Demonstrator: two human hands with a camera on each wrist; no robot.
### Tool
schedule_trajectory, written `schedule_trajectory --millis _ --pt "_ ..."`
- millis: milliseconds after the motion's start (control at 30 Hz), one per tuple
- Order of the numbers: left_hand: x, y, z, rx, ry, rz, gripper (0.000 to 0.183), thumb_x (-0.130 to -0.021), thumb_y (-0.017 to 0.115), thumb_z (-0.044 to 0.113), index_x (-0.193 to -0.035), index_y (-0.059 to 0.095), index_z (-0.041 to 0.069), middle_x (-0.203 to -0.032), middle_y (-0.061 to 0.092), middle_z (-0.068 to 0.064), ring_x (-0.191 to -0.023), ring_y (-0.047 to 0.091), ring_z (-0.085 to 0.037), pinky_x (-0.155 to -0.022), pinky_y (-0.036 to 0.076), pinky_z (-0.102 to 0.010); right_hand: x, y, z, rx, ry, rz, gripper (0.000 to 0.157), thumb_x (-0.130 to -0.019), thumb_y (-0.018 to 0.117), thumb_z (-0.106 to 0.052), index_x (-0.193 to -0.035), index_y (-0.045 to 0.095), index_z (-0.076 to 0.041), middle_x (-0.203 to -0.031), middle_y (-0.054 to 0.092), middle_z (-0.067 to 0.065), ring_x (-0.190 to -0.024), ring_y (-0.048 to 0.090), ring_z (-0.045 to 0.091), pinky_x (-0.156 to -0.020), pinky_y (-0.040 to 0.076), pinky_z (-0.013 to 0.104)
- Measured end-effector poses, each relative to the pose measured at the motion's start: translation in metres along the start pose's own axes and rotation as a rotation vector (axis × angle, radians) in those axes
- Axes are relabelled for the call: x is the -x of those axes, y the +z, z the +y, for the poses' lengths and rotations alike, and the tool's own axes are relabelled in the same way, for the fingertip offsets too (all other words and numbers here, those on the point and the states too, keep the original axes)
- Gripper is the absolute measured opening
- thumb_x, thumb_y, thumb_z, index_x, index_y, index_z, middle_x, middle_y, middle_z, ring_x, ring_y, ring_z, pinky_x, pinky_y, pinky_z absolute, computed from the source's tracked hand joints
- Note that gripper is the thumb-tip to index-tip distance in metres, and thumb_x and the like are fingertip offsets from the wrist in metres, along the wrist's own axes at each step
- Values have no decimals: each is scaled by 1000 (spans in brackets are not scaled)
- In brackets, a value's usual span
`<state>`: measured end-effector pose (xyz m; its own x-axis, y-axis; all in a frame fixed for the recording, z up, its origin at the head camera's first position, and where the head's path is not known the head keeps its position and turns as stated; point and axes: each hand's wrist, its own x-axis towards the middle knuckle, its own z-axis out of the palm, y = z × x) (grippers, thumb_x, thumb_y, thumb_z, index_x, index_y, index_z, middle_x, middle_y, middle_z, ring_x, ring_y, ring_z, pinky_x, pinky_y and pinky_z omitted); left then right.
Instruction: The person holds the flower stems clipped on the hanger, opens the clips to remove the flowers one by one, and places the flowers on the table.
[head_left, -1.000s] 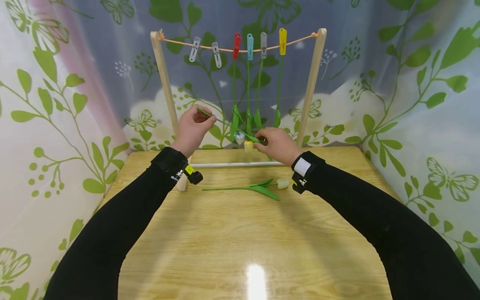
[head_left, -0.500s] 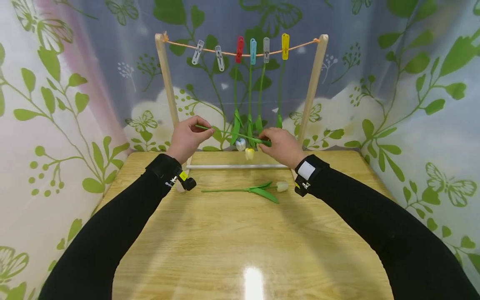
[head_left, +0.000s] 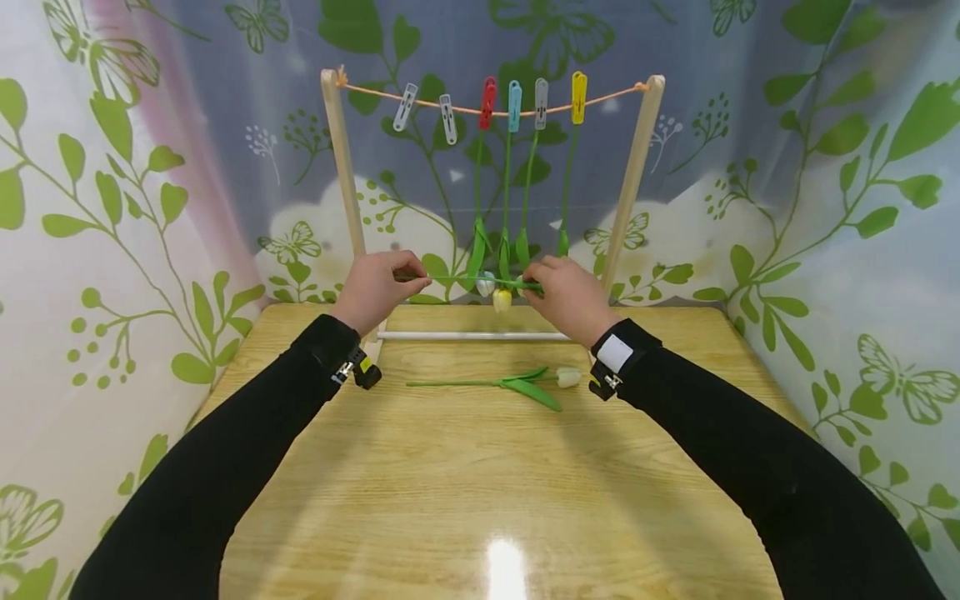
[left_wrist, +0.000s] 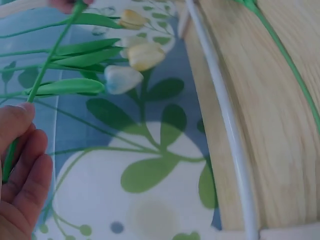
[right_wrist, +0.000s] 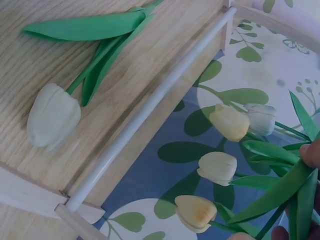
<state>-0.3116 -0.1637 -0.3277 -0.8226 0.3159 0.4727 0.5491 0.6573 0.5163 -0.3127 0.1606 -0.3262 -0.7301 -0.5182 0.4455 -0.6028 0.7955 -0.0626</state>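
My left hand (head_left: 381,287) pinches the thin green stem of an artificial tulip (left_wrist: 52,55) between thumb and fingers. In the head view the stem runs level across to my right hand (head_left: 568,296), which grips the same tulip at its leaves (right_wrist: 280,192); its flower head is hidden. Just behind the held stem hang several tulips, heads down, from clothespins. Among their heads are a blue-white bloom (left_wrist: 123,79), a yellow bloom (head_left: 502,301), a white bloom (right_wrist: 217,168) and a yellow-orange bloom (right_wrist: 195,213).
An orange cord (head_left: 465,110) spans two wooden posts (head_left: 633,179). Red (head_left: 487,102), blue (head_left: 513,106), grey (head_left: 541,103) and yellow clothespins (head_left: 579,97) bear tulips; two pale clothespins (head_left: 448,119) hold none. A white rod (head_left: 472,336) joins the stand's base. Another white tulip (head_left: 567,377) lies on the table (head_left: 450,467).
My left hand has come down with the stem end, so the tulip has gone from slanted to nearly level. The right hand keeps its grip at the leaves.
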Motion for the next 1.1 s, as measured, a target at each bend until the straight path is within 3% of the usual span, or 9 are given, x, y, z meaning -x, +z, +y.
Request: schedule_trajectory --millis 200,333,467,633,867,1100 --pt "1 -2 8 -169 95 10 7 -94 73 20 -98 74 15 -97 71 0 -90 69 -14 -78 58 -25 1 -3 -5 71 -7 28 22 -95 72 -20 -115 71 -11 -109 67 7 -95 62 25 -76 56 32" --pt "1 -1 11 -279 179 82 5 -92 75 16 -97 75 14 -93 70 -1 -83 66 -15 -70 56 -27 1 -4 -7 59 23 88 22 -96 71 -21 -116 71 -12 -111 66 6 -97 60 25 -76 55 31" --pt "4 2 15 -321 236 160 6 -94 72 14 -99 73 14 -93 67 -2 -79 60 -15 -65 51 -28 3 -4 -9 38 54 156 22 -95 72 -21 -115 72 -13 -110 66 5 -95 58 24 -72 53 31" --pt "10 8 19 -322 254 239 11 -98 67 14 -108 72 14 -100 65 -3 -83 59 -14 -67 48 -25 4 -2 -13 66 76 262 19 -94 74 -20 -112 74 -15 -106 66 3 -92 57 23 -70 55 31" --pt "22 28 24 -326 271 373 13 -97 68 11 -108 74 9 -102 67 -6 -90 64 -20 -79 55 -29 7 2 -18 60 106 421 15 -92 75 -16 -107 76 -14 -104 67 5 -91 55 25 -69 53 32" --pt "31 46 27 -348 236 448 16 -99 63 7 -110 75 8 -100 67 -8 -89 62 -24 -75 53 -32 16 9 -26 32 107 480 13 -89 78 -12 -102 78 -12 -101 69 7 -90 57 28 -74 56 35"
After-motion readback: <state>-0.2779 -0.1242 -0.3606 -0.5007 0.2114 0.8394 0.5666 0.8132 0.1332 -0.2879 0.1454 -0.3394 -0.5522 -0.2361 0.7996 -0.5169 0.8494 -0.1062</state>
